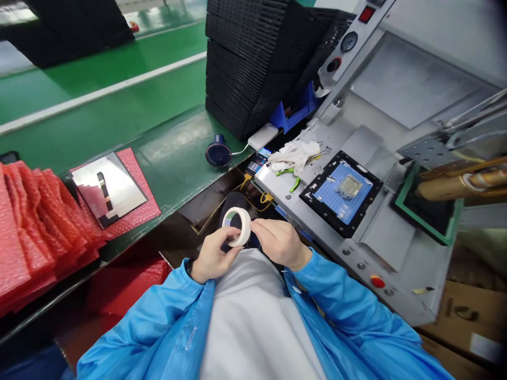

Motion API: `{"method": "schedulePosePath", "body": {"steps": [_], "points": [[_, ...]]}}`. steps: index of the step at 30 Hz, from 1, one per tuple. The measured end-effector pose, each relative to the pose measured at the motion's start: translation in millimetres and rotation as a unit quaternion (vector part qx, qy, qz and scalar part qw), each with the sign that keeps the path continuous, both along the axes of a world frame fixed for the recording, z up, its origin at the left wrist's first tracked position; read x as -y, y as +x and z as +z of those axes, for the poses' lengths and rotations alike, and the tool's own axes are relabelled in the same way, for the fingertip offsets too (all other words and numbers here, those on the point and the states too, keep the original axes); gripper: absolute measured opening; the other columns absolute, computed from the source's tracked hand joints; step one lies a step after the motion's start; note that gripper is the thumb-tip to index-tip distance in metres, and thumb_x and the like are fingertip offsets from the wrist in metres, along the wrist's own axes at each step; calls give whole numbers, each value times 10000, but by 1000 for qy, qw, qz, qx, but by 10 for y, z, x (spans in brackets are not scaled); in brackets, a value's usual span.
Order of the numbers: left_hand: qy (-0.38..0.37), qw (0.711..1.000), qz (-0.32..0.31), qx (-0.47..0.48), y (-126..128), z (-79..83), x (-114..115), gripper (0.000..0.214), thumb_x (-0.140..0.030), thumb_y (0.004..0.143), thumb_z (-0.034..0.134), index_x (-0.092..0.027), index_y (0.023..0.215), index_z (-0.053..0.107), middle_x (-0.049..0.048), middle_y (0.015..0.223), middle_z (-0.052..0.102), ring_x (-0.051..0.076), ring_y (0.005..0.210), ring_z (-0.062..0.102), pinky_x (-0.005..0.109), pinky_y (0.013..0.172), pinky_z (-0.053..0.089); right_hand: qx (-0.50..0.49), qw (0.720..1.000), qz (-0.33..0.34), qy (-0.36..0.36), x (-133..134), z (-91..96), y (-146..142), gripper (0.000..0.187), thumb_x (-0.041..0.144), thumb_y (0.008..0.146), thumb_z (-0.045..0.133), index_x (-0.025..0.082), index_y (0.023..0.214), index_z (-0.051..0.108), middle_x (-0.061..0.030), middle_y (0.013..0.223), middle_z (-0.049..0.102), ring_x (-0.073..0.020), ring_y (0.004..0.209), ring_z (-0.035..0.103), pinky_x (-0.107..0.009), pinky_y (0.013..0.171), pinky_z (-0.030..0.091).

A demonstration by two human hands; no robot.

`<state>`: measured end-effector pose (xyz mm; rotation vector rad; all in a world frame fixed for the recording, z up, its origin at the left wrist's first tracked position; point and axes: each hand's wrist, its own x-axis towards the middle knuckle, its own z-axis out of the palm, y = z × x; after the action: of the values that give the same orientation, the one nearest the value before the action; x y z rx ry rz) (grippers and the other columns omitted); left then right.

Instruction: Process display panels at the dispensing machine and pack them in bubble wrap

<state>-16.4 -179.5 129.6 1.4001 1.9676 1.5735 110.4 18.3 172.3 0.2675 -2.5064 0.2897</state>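
White tape roll [246, 228] sits before the torso [253, 316], left hand [213, 256] pinching its rim, right hand [280, 244] pinching its outer edge; looks early, no loose strip visible yet.

Roll of masking tape [246, 226]: off-white to cream, matte outer surface, thick-walled ring with a wide open core. Green marking visible on the inner core wall. Pose: tilted on edge, core opening turned toward the left side of the view. Position: in mid-air in front of the torso, gripped at its lower edge by the left hand [214, 257]; right hand [280, 244] fingertips at its right side. Free tape end: not discernible.
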Motion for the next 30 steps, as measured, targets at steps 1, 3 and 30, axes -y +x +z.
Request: {"method": "schedulePosePath", "body": {"steps": [1, 3, 30], "points": [[-6, 1000, -4, 0, 5, 3, 2, 292, -159, 896, 743, -184, 1178, 669, 37, 984, 736, 140, 829, 681, 236, 779, 555, 1, 1000, -9, 16, 0, -2, 11, 214, 50, 1020, 522, 78, 1179, 663, -148, 1012, 760, -252, 879, 732, -396, 730, 605], [-14, 1000, -11, 4, 13, 3, 8, 293, -168, 899, 741, -180, 1182, 668, 39, 980, 735, 141, 823, 679, 235, 763, 551, 11, 999, -21, 45, 5, 8, 20, 209, 52, 1021, 497, 95, 1114, 679, -122, 920, 741, -235, 793, 691, -395, 669, 553], [-63, 805, -192, 558, -185, -12, 47, 450, -460, 916, 837, -96, 1139, 691, -36, 656, 547, 39, 452, 394, 175, 444, 316, 193, 845, 191, -462, -106, 57, -177, 38, 205, 999, 744, 183, 1018, 769, -57, 976, 711, -158, 897, 679, -283, 801, 559]]}}
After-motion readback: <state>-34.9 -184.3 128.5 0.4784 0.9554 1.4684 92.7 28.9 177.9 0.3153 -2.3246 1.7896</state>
